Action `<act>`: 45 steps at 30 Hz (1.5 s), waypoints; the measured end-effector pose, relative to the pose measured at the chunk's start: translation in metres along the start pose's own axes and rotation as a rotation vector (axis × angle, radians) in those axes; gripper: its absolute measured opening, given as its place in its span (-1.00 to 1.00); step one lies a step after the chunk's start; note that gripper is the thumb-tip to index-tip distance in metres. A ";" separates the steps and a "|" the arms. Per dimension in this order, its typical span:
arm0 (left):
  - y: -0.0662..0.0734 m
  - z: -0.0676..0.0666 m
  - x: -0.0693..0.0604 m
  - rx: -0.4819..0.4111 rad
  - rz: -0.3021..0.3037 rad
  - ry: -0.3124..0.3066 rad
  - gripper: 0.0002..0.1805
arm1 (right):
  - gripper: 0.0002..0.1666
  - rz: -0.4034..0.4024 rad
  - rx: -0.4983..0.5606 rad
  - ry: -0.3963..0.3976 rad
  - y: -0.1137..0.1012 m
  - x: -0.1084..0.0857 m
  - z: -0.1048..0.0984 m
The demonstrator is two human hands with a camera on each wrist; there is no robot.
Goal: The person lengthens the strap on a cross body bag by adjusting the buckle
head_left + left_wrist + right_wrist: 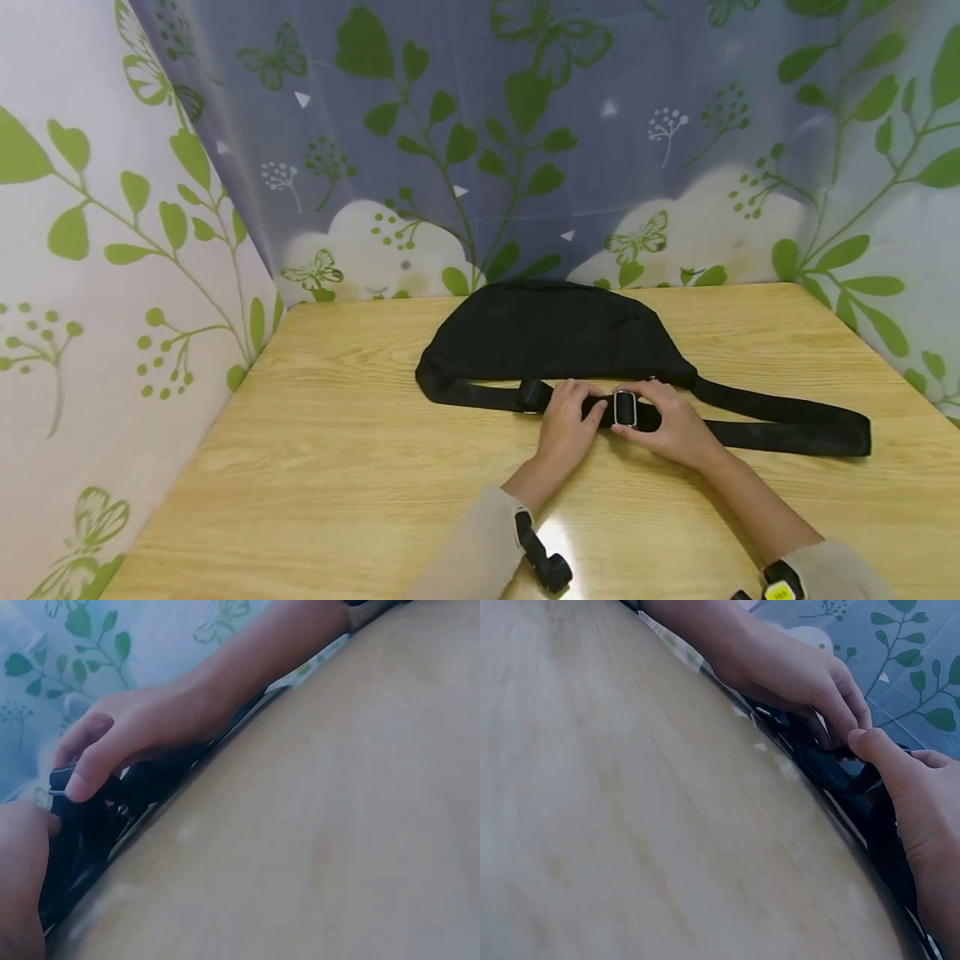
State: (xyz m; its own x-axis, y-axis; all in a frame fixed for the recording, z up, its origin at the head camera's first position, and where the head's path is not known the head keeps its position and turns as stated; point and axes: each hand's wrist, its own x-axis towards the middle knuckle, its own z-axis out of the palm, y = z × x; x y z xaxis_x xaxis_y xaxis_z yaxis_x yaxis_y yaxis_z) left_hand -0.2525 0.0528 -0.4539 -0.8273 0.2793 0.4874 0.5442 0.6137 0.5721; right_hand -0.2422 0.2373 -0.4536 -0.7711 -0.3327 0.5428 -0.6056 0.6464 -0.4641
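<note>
A black waist bag (547,333) lies on the table, its black strap (787,436) looped out to the right and back along its front. My left hand (567,425) pinches the strap in front of the bag. Just to its right, my right hand (675,423) holds a silver rectangular slide buckle (625,408) between thumb and fingers, with the strap threaded through it. Left of my left hand, a black folded piece (535,395) sits on the strap. In the right wrist view the fingertips of the left hand (795,671) and right hand (930,810) nearly meet.
The wood-grain table (315,467) carries the bag near its back edge. A patterned curtain (420,167) with leaves and butterflies hangs behind, and similar panels stand at both sides. Dark straps with small devices (551,571) circle both wrists over beige sleeves.
</note>
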 end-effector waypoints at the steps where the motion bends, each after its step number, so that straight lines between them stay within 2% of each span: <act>1: -0.003 -0.005 -0.004 0.009 0.029 -0.003 -0.85 | -0.40 -0.021 -0.005 -0.006 -0.001 0.000 0.001; 4: -0.013 -0.021 -0.012 0.033 0.183 0.025 -0.81 | -0.41 -0.089 -0.021 -0.015 -0.004 -0.001 0.005; 7: -0.028 -0.039 -0.015 0.063 0.360 0.113 -0.76 | -0.41 -0.138 -0.032 -0.013 -0.006 -0.002 0.007; 9: -0.043 -0.051 -0.015 0.092 0.424 0.180 -0.73 | -0.41 -0.150 -0.037 -0.018 -0.007 -0.002 0.007; 11: -0.062 -0.066 -0.014 0.149 0.401 0.220 -0.68 | -0.42 -0.159 -0.037 -0.025 -0.009 -0.003 0.007; 13: -0.082 -0.080 -0.013 0.226 0.307 0.219 -0.65 | -0.41 -0.168 -0.032 -0.033 -0.011 -0.004 0.007; 14: -0.092 -0.087 -0.013 0.275 0.245 0.199 -0.63 | -0.41 -0.174 -0.026 -0.036 -0.012 -0.004 0.007; 17: -0.119 -0.105 -0.015 0.418 0.047 0.054 -0.58 | -0.40 -0.192 0.000 -0.051 -0.018 -0.007 0.010; 19: -0.130 -0.114 -0.017 0.480 -0.032 -0.062 -0.55 | -0.40 -0.203 0.028 -0.073 -0.023 -0.010 0.012; 20: -0.134 -0.116 -0.017 0.498 -0.051 -0.115 -0.53 | -0.40 -0.206 0.047 -0.088 -0.026 -0.011 0.013; 22: -0.140 -0.120 -0.017 0.510 -0.050 -0.180 -0.51 | -0.40 -0.204 0.088 -0.127 -0.032 -0.014 0.015; 24: -0.143 -0.121 -0.016 0.505 -0.031 -0.204 -0.49 | -0.41 -0.204 0.145 -0.171 -0.040 -0.015 0.016; 27: -0.147 -0.123 -0.015 0.515 -0.025 -0.208 -0.48 | -0.42 -0.214 0.226 -0.232 -0.050 -0.018 0.019; 30: -0.148 -0.126 -0.015 0.527 -0.043 -0.221 -0.47 | -0.42 -0.247 0.285 -0.279 -0.061 -0.021 0.022; 35: -0.148 -0.127 -0.015 0.495 -0.060 -0.239 -0.43 | -0.41 -0.307 0.352 -0.331 -0.073 -0.028 0.027; 38: -0.146 -0.126 -0.014 0.462 -0.059 -0.222 -0.38 | -0.41 -0.336 0.365 -0.333 -0.076 -0.030 0.028; 41: -0.142 -0.125 -0.017 0.394 0.005 -0.180 -0.40 | -0.40 -0.329 0.334 -0.311 -0.077 -0.030 0.028; 43: -0.138 -0.125 -0.022 0.318 0.088 -0.170 -0.48 | -0.41 -0.311 0.298 -0.286 -0.076 -0.030 0.026; 45: -0.133 -0.127 -0.029 0.245 0.185 -0.193 -0.57 | -0.41 -0.289 0.258 -0.263 -0.074 -0.029 0.024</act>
State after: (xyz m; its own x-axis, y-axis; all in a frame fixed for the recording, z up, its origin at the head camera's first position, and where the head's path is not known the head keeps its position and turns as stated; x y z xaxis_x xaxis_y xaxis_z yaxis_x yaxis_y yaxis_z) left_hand -0.2837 -0.1306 -0.4606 -0.7415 0.5221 0.4215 0.6572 0.6917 0.2993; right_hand -0.1799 0.1826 -0.4519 -0.5670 -0.6585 0.4948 -0.8063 0.3210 -0.4968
